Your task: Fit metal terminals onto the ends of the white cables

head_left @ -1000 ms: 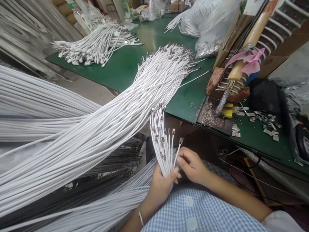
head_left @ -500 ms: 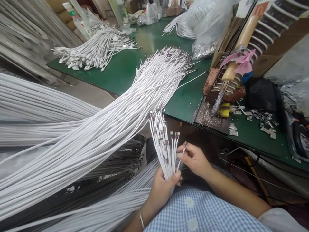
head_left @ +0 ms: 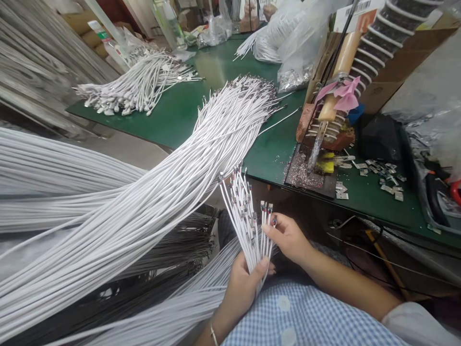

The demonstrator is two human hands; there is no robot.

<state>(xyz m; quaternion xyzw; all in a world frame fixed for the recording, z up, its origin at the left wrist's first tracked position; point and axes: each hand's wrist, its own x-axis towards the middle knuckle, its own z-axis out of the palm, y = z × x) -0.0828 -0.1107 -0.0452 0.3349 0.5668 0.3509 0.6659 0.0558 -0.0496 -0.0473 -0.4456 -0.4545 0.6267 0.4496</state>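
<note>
My left hand [head_left: 248, 283] is closed round a small bunch of white cables [head_left: 248, 235], just in front of the checked apron. The cables fan upward and carry small metal connectors at their tips. At the right side of that bunch, my right hand [head_left: 290, 238] pinches a few of the cables just under their connectors [head_left: 265, 207], thumb in front. Exactly how many it grips is hidden by the fingers. Beyond both hands, a thick bundle of white cables [head_left: 173, 173] runs from the left onto the green table [head_left: 273, 161].
A soldering iron [head_left: 326, 108] with a wooden handle leans by a coil on the right, above a dark plate [head_left: 300, 168]. Loose metal connector pieces [head_left: 385, 173] lie beside it. Another cable pile [head_left: 133, 86] sits at the back left, near a bottle [head_left: 106, 41].
My right hand has moved slightly left and closer to the bunch, with its thumb now over the cables below the connectors. My left hand keeps its hold. The whole view has shifted a little.
</note>
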